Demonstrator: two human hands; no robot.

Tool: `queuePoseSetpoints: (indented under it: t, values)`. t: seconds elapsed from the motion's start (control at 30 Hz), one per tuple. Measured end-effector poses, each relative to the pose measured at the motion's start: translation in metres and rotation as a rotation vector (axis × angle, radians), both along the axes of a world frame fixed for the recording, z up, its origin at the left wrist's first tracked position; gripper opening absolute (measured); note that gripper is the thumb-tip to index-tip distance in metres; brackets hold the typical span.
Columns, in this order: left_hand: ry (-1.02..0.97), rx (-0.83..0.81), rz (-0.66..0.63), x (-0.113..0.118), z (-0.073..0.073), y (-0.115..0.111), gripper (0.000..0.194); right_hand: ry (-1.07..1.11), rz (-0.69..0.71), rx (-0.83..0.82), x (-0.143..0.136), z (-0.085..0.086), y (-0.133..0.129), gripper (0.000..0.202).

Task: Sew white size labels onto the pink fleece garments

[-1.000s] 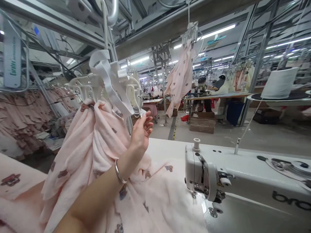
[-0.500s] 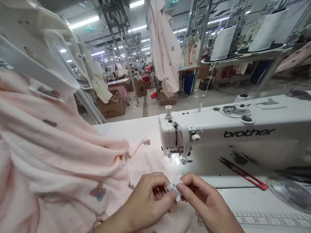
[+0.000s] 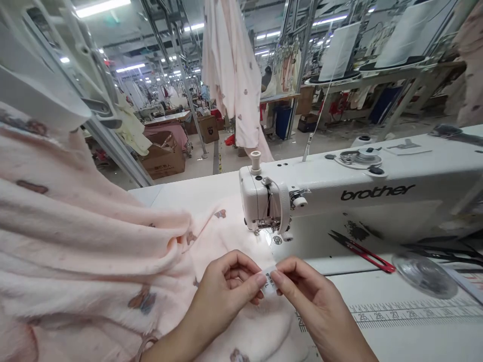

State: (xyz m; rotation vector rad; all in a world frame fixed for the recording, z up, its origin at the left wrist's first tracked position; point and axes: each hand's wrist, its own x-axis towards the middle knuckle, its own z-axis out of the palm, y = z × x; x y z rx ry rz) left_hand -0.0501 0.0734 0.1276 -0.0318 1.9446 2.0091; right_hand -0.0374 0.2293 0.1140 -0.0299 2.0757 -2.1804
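Observation:
Between my two hands is a small white label with dark print, stretched just in front of the sewing machine head. My left hand pinches its left end between thumb and fingers. The right end is gripped by the thumb and forefinger of my right hand. Beneath both hands lies pale pink plush fabric with small bear prints; it spreads over the table to the left and reaches up to the lit needle area.
Red-handled thread snips lie on the machine bed, right of my hands, beside a clear round dish. A printed ruler scale runs along the table's front. Thread cones stand behind the machine, and a pink garment hangs beyond it.
The label has been turned and pulled flatter between my fingers, so its print shows more. Both hands keep their pinch. The whole view has shifted slightly.

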Motion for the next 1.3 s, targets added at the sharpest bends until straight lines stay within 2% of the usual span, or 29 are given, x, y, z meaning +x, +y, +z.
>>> queuePoseSetpoints:
  t: [0.2, 0.37, 0.43, 0.5, 0.6, 0.63, 0.7, 0.77, 0.83, 0.93, 1.0, 1.07, 1.13, 1.2, 1.3]
  values:
    - [-0.048, 0.090, -0.023, -0.002, -0.008, -0.001, 0.030, -0.007, -0.022, 0.003, 0.001, 0.000, 0.001, 0.030]
    - [-0.035, 0.062, -0.019, -0.001, -0.018, 0.002, 0.028, 0.001, -0.012, 0.008, -0.002, -0.003, -0.001, 0.031]
    - [-0.035, 0.026, -0.016, 0.000, -0.015, 0.001, 0.028, 0.005, -0.003, 0.028, -0.002, -0.004, 0.002, 0.031]
    - [0.007, -0.061, 0.013, -0.001, -0.007, -0.003, 0.027, 0.016, -0.011, 0.086, 0.000, -0.010, 0.012, 0.029]
    - [0.216, -0.318, 0.122, -0.013, 0.010, -0.014, 0.019, 0.167, -0.102, 0.363, 0.008, -0.031, 0.039, 0.024]
    - [0.288, -0.419, 0.146, -0.020, 0.014, -0.017, 0.017, 0.276, -0.119, 0.495, 0.010, -0.040, 0.048, 0.022]
    - [0.392, -0.611, 0.105, -0.035, 0.013, -0.017, 0.013, 0.562, -0.085, 0.744, 0.013, -0.059, 0.061, 0.021]
    - [0.444, -0.743, 0.011, -0.050, -0.001, -0.012, 0.009, 0.846, 0.003, 0.942, 0.013, -0.075, 0.063, 0.030]
    - [0.482, -0.795, -0.053, -0.061, -0.020, -0.006, 0.005, 1.050, 0.076, 1.113, 0.010, -0.086, 0.057, 0.040]
    - [0.499, -0.788, -0.071, -0.068, -0.047, -0.003, 0.006, 1.177, 0.129, 1.279, 0.005, -0.093, 0.047, 0.040]
    - [0.499, -0.784, -0.075, -0.067, -0.054, -0.008, 0.008, 1.200, 0.133, 1.291, 0.003, -0.094, 0.045, 0.039]
    - [0.496, -0.779, -0.071, -0.064, -0.053, -0.012, 0.008, 1.203, 0.129, 1.255, 0.002, -0.093, 0.046, 0.038]
    - [0.505, -0.777, -0.058, -0.060, -0.045, -0.013, 0.009, 1.164, 0.127, 1.179, 0.001, -0.090, 0.047, 0.035]
    - [0.513, -0.768, -0.020, -0.056, -0.035, -0.010, 0.010, 1.047, 0.090, 1.067, 0.001, -0.088, 0.046, 0.023]
    - [0.326, -0.625, -0.025, -0.052, -0.024, 0.000, 0.013, 0.831, -0.014, 0.922, -0.002, -0.089, 0.040, 0.009]
